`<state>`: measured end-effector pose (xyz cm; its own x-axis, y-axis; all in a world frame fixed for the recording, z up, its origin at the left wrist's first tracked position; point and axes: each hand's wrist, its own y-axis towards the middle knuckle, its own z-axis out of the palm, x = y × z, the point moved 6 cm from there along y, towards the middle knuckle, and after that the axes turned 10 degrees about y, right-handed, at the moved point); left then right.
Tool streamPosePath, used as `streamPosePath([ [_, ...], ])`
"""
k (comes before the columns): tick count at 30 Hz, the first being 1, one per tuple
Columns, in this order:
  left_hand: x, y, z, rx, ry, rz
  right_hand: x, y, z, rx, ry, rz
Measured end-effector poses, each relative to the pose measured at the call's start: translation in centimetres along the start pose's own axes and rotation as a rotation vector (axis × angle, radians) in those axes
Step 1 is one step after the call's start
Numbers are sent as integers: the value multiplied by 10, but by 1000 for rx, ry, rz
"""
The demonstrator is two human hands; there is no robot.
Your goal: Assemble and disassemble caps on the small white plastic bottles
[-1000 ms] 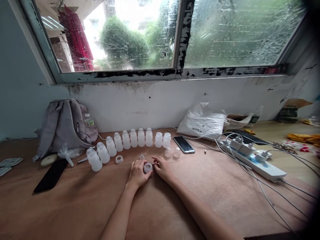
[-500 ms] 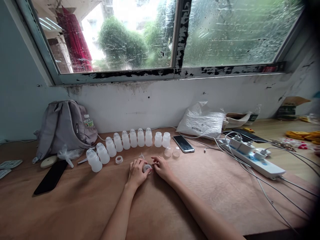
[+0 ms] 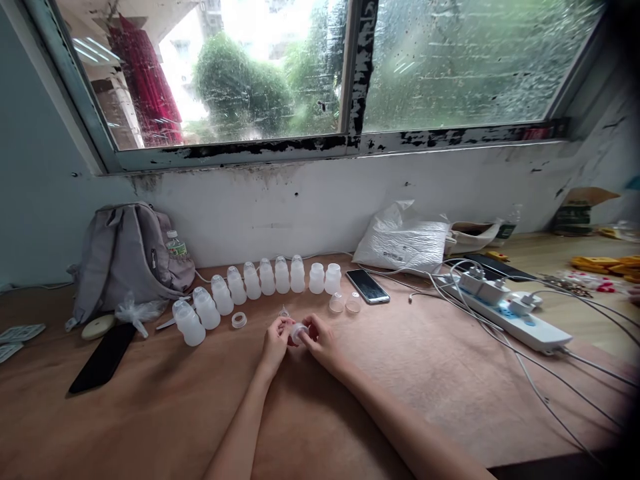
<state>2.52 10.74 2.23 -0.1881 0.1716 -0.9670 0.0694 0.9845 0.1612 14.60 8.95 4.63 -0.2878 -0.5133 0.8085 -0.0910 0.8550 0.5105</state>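
Both hands meet in the middle of the brown desk (image 3: pixel 150 413), a little way in from the near edge. The left hand (image 3: pixel 276 342) and the right hand (image 3: pixel 320 341) hold one small clear cap (image 3: pixel 299 331) between their fingertips, so each grip is closed on it. The cap is lifted a bit above the desk, and it is too small to tell more about its shape. Just beyond the hands sits a tiny clear piece (image 3: pixel 284 311), and a white ring (image 3: pixel 239 320) lies to the left of it. Two clear cups (image 3: pixel 345 303) stand side by side a bit to the far right of the hands. A row of white bottles (image 3: pixel 260 283) runs in a curve along the far side of the desk, from the left toward the middle. A phone (image 3: pixel 367 286) lies face up just right of the row. A grey backpack (image 3: pixel 125 257) leans on the wall at the far left, and a black phone (image 3: pixel 103 358) lies near it. On the right, a white bag (image 3: pixel 405 240) rests by the wall, and a power strip (image 3: pixel 505 311) with cords lies near it.
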Motion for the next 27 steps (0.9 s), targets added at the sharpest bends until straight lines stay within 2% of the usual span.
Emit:
streamPosePath([
  [3,0,-2,4,3,40,-11,-12,3,-3,-44,-14,68],
  [8,-11,-10,12,121,286,138,-20,5,-5,-46,22,125],
  [13,-24,-18,9,60,605,307,-20,4,-2,-21,79,156],
  [19,-26,-21,11,61,761,310,-17,6,-4,-48,45,158],
  [27,-28,-22,13,30,830,343,-21,6,-3,-55,60,176],
])
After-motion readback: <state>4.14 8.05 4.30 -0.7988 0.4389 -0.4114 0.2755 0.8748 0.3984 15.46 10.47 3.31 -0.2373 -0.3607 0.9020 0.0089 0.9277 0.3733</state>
